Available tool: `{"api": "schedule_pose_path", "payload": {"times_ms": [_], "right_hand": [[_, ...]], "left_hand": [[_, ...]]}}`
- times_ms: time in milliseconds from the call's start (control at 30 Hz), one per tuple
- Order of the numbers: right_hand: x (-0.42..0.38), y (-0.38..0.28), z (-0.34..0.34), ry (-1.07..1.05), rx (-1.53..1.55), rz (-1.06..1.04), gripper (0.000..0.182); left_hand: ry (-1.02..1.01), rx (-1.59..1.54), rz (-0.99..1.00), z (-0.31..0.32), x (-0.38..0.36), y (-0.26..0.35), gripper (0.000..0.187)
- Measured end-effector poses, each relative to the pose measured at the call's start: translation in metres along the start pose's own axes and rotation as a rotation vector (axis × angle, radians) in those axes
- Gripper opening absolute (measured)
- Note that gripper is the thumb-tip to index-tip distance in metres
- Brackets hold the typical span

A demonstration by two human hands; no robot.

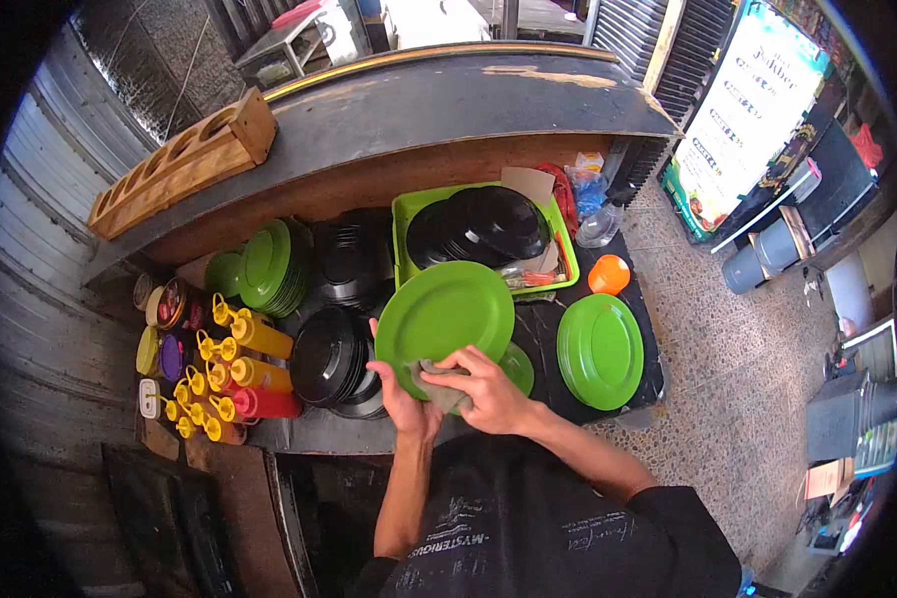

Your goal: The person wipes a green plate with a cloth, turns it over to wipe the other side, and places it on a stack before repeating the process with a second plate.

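A green oval plate is tilted up in front of me, its face toward me. My left hand grips its lower left edge from beneath, with the thumb and fingertips showing at the rim. Bunched against the plate's lower part is a grey-green cloth, pinched by my right hand. Just below the raised plate, part of another green plate shows on the counter. To the right lies a stack of green oval plates; black plates are piled to the left.
A lime-green tray holds black plates at the back. Beside it sits an orange cup. Yellow-capped sauce bottles crowd the left, near more green plates. A raised black shelf runs behind.
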State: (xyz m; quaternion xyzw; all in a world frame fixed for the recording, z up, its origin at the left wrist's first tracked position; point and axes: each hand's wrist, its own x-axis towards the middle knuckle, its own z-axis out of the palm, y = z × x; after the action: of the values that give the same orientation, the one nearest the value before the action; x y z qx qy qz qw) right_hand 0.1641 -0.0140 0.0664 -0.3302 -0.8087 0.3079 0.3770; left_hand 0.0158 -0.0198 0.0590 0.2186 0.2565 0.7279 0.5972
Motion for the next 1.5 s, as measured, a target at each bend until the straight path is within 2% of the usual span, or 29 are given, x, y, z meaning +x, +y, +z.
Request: {"api": "schedule_pose_path", "payload": {"times_ms": [67, 233, 300, 367, 467, 533, 667, 733, 833, 967, 1033, 1100, 1233, 1267, 1333, 1500], "right_hand": [[-0.004, 0.007, -0.011, -0.074, -0.011, 0.015, 0.062], [-0.011, 0.039, -0.042, -0.035, -0.182, 0.044, 0.057], [-0.009, 0.048, -0.051, 0.089, -0.389, 0.164, 0.058], [-0.003, 0.062, -0.051, 0.25, -0.465, 0.195, 0.059], [0.01, 0.054, -0.047, 0.374, -0.483, 0.206, 0.059], [0.021, 0.047, -0.035, 0.4, -0.307, 0.224, 0.057], [0.026, 0.02, -0.005, 0.321, -0.114, 0.204, 0.056], [0.022, 0.004, 0.001, 0.104, -0.076, 0.039, 0.058], [0.013, -0.008, -0.001, 0.019, -0.038, -0.025, 0.058], [0.0, 0.008, -0.021, -0.088, -0.124, 0.024, 0.056], [-0.005, 0.029, -0.031, -0.05, -0.198, -0.004, 0.056], [-0.006, 0.045, -0.044, 0.022, -0.369, 0.08, 0.058], [0.005, 0.075, -0.061, 0.353, -0.54, 0.128, 0.06], [0.007, 0.08, -0.063, 0.353, -0.54, 0.129, 0.06], [0.018, 0.08, -0.066, 0.525, -0.49, 0.211, 0.059], [0.043, 0.057, -0.053, 0.536, -0.442, 0.209, 0.059]], "left_hand": [[0.0, -0.002, -0.004, -0.002, 0.001, 0.001, 0.077], [-0.018, -0.03, 0.002, -0.003, 0.004, 0.005, 0.078], [-0.024, -0.022, -0.023, 0.0, 0.0, 0.008, 0.079], [-0.032, -0.013, -0.052, 0.003, -0.003, 0.007, 0.079], [-0.056, 0.001, -0.071, 0.007, -0.008, 0.002, 0.079], [-0.11, -0.023, -0.128, 0.007, -0.008, 0.0, 0.079], [-0.092, -0.036, -0.154, 0.003, -0.003, -0.008, 0.079], [-0.077, 0.0, -0.082, 0.003, 0.004, -0.007, 0.078], [-0.052, -0.048, -0.064, 0.002, 0.009, 0.007, 0.078], [-0.025, -0.063, 0.019, -0.009, 0.018, 0.012, 0.078], [-0.029, -0.053, 0.027, -0.012, 0.02, 0.015, 0.079], [-0.05, -0.094, 0.015, -0.014, 0.019, 0.018, 0.079], [-0.017, -0.065, -0.002, -0.011, 0.014, 0.019, 0.079], [-0.018, -0.062, -0.02, -0.009, 0.012, 0.019, 0.078], [-0.018, -0.057, -0.034, -0.006, 0.009, 0.016, 0.078], [-0.11, -0.136, -0.156, -0.002, 0.0, 0.005, 0.077]]}}
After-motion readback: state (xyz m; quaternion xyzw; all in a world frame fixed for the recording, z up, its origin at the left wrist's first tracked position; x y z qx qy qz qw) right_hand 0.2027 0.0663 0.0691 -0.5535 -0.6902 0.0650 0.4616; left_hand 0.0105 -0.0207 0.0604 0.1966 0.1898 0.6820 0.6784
